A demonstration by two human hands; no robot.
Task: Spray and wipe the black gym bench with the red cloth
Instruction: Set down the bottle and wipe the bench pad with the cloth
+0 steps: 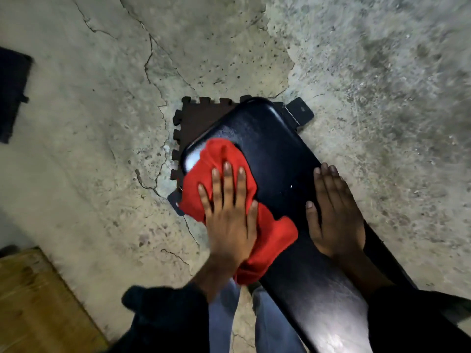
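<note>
Left hand (229, 220), palm down with fingers spread wide, presses flat on the red cloth (229, 200); it does not close around the fabric but pins it against the padded top of the black gym bench (280, 154). The cloth lies crumpled along the left edge of the bench, near its far rounded end, with one fold hanging slightly past that edge and another bunched below the wrist. Right hand (334, 212), likewise open and flat with the fingers held close together, rests on the right edge of the bench and holds nothing; it lies well apart from the cloth, with bare black padding between the two. A pale glare patch shows on the bench surface just beyond the cloth, and a second shines near the lower frame edge. The bench runs diagonally from lower right to upper centre. Its far end stands over a dark interlocking foam mat (196, 118) with toothed edges, and a black metal foot plate (299, 110) projects past the far right corner. The surrounding concrete floor (127, 72) is cracked and pitted. Dark sleeves cover both forearms, and blue trouser legs (267, 324) appear beside the bench at lower centre. A brown cardboard-like surface (38, 301) occupies the lower left corner, and a dark flat object (12, 95) lies at the left edge.
</note>
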